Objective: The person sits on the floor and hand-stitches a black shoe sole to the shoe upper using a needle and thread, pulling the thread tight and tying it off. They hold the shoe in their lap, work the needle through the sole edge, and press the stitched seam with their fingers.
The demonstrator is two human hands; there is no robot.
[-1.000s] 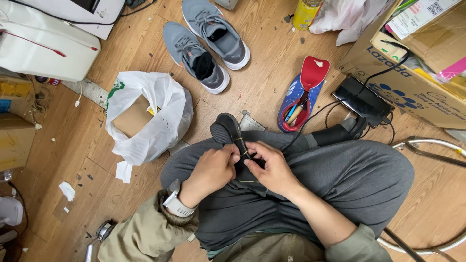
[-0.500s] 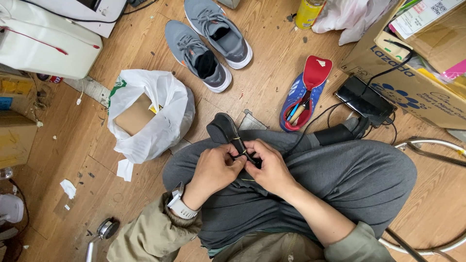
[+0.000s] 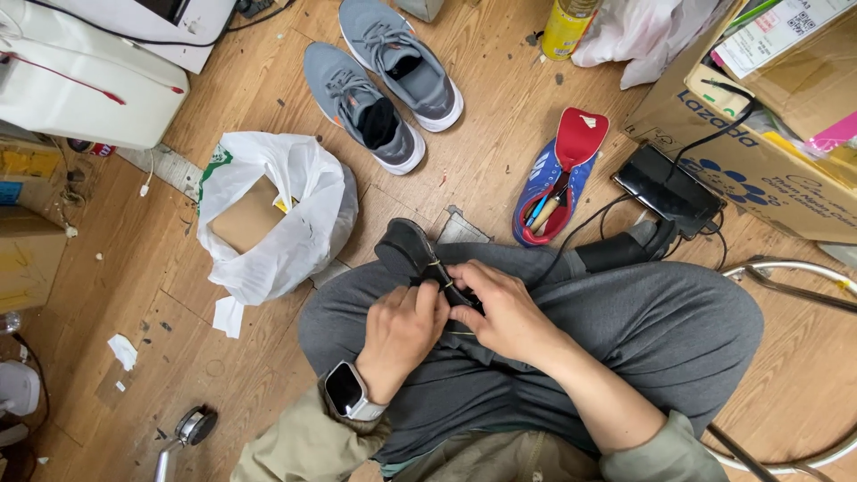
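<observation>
I sit cross-legged in grey trousers on a wooden floor. A black shoe (image 3: pixel 408 249) rests on my lap, its toe pointing away and left. My left hand (image 3: pixel 403 328), with a smartwatch on the wrist, grips the shoe's near end. My right hand (image 3: pixel 503 308) pinches the shoe's edge right beside it, fingers closed. A thin pale thread or strip (image 3: pixel 436 265) crosses the shoe between my fingers. What sits under my fingertips is hidden.
A pair of grey sneakers (image 3: pixel 384 78) lies ahead. A white plastic bag (image 3: pixel 275 207) with a cardboard box stands left. A blue and red shoe (image 3: pixel 564 170) holding tools lies right, beside a black power brick (image 3: pixel 671 188), a cardboard box (image 3: pixel 750 152) and a yellow bottle (image 3: pixel 568 27).
Both hands stay on the black shoe, with small finger shifts. The view has drifted slightly.
</observation>
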